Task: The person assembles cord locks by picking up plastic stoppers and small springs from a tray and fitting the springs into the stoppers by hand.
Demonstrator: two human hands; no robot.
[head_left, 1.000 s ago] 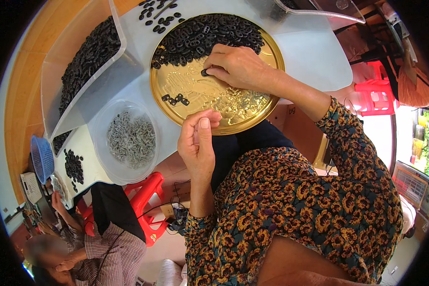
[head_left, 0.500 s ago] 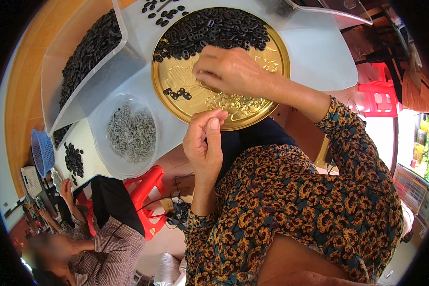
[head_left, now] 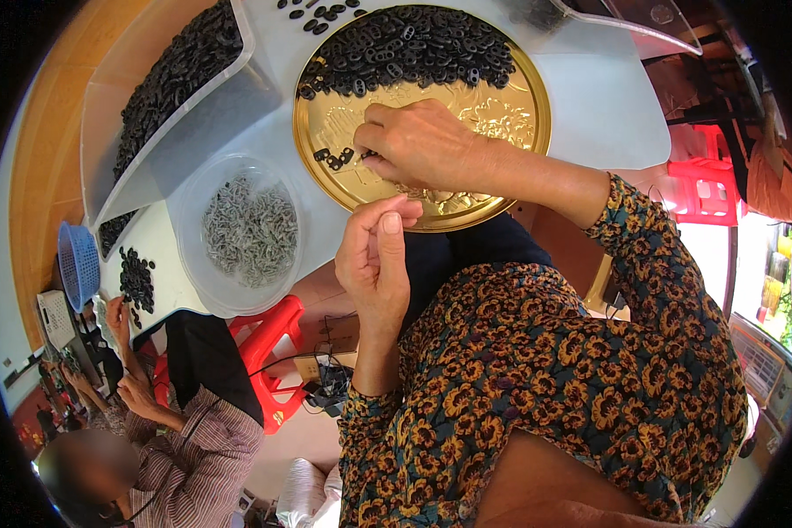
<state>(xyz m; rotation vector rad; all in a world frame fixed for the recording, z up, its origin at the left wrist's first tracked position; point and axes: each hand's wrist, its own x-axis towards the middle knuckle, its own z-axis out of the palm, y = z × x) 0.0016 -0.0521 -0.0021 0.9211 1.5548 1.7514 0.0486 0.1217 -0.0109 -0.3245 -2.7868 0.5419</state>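
Observation:
A round gold tray [head_left: 326, 189] lies before me, with a heap of small black plastic pieces [head_left: 405, 44] along its far side, many with two holes. My right hand [head_left: 427, 150] is over the tray's middle, its fingers curled down and closed at a small black piece that shows between the fingertips. Several more black pieces [head_left: 333, 159] lie just left of those fingers. At the tray's near rim is my left hand [head_left: 376, 251], thumb pressed to the fingers; whatever it pinches is hidden.
Left of the tray are a clear plastic bowl [head_left: 181, 238] of small grey pieces and a clear bin [head_left: 163, 154] full of black pieces. Another person [head_left: 194, 449] sits at the lower left, beside a red stool [head_left: 277, 339]. A blue basket [head_left: 79, 264] stands at far left.
My right hand has moved slightly left in relation to the tray, onto the loose black pieces. My left hand stays closed near the rim. The view has shifted a little.

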